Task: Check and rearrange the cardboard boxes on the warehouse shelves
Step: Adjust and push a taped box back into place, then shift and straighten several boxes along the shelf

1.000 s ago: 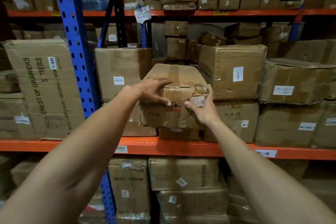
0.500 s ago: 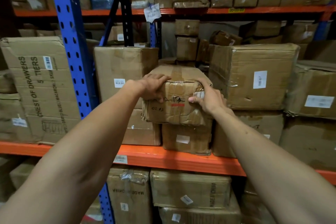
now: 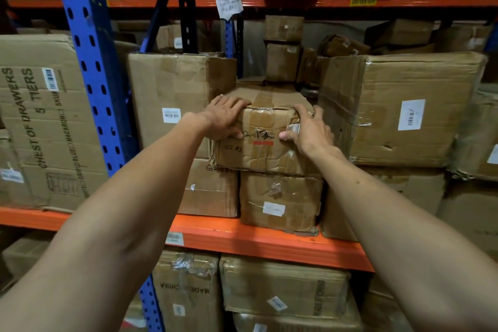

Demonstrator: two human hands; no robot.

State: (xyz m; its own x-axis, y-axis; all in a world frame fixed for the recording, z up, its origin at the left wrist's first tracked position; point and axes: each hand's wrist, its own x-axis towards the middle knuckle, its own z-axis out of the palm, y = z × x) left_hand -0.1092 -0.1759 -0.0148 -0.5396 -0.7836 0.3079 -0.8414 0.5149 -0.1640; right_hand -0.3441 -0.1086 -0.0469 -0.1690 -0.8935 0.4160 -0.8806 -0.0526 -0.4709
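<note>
A worn, taped cardboard box (image 3: 265,151) with handwritten marks and a red stripe sits on top of a smaller box (image 3: 280,202) on the middle shelf. My left hand (image 3: 225,116) grips its upper left front corner, fingers over the top edge and thumb on the front. On the upper right corner my right hand (image 3: 310,131) holds on the same way. The box is wedged between a large box (image 3: 172,100) on the left and a big taped box (image 3: 398,110) on the right.
The orange shelf beam (image 3: 256,245) runs below the stack. A blue upright post (image 3: 89,67) stands at the left, with a "chest of drawers" carton (image 3: 40,127) beyond it. More boxes fill the shelf above, the back, and the lower shelf (image 3: 283,288).
The box has gone back and down into the gap onto the lower box. Both hands shifted from its front face to its top corners, and the view has come closer.
</note>
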